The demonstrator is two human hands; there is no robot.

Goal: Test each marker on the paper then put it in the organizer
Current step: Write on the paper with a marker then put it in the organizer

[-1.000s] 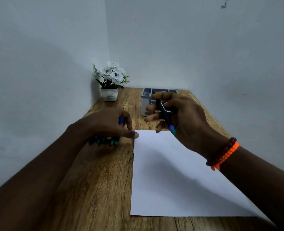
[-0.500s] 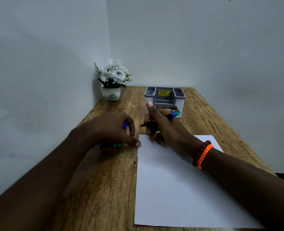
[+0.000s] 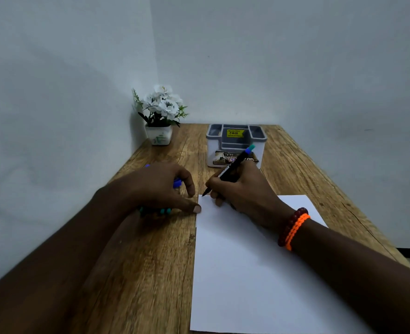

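My right hand [image 3: 244,191] grips a black marker [image 3: 231,166] with a teal back end. Its tip touches the far left corner of the white paper [image 3: 247,273]. My left hand [image 3: 158,189] lies left of the paper, its thumb pressing on the paper's corner. Its curled fingers hold a small blue cap [image 3: 177,182]. Beneath that hand lie more markers [image 3: 155,210], of which only the teal ends show. The grey organizer [image 3: 258,138] stands behind my right hand and looks empty.
A small white pot of white flowers [image 3: 160,116] stands in the far left corner of the wooden table [image 3: 139,273]. Walls close in on the left and back. The table's right edge runs just beyond the paper.
My right hand has turned the marker from tip-up to tip-down and lowered it onto the paper's far left corner. My left hand has stayed in place.
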